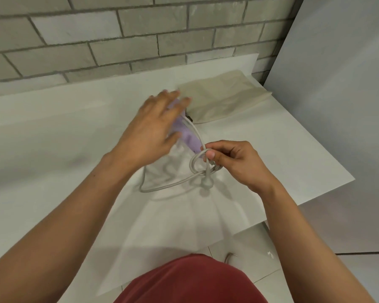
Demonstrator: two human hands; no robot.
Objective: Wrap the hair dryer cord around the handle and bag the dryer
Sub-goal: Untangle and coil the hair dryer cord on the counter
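A lilac hair dryer (189, 138) lies on the white counter (53, 132), its handle pointing toward me. My left hand (153, 130) lies over the dryer's body with fingers straight, hiding most of it. Its grey cord (173, 184) runs along the handle, coils in loops near the handle's end and trails in a wide loop to the left. My right hand (232, 162) pinches the coiled cord between thumb and fingers just right of the handle's end. The plug (206, 182) hangs below those loops. A beige cloth bag (223, 97) lies flat behind the dryer.
A grey brick wall (118, 36) runs behind the counter. A pale panel (337, 106) stands at the right. The counter's front right corner ends near my right forearm, with tiled floor (249, 254) below. My red garment fills the bottom centre.
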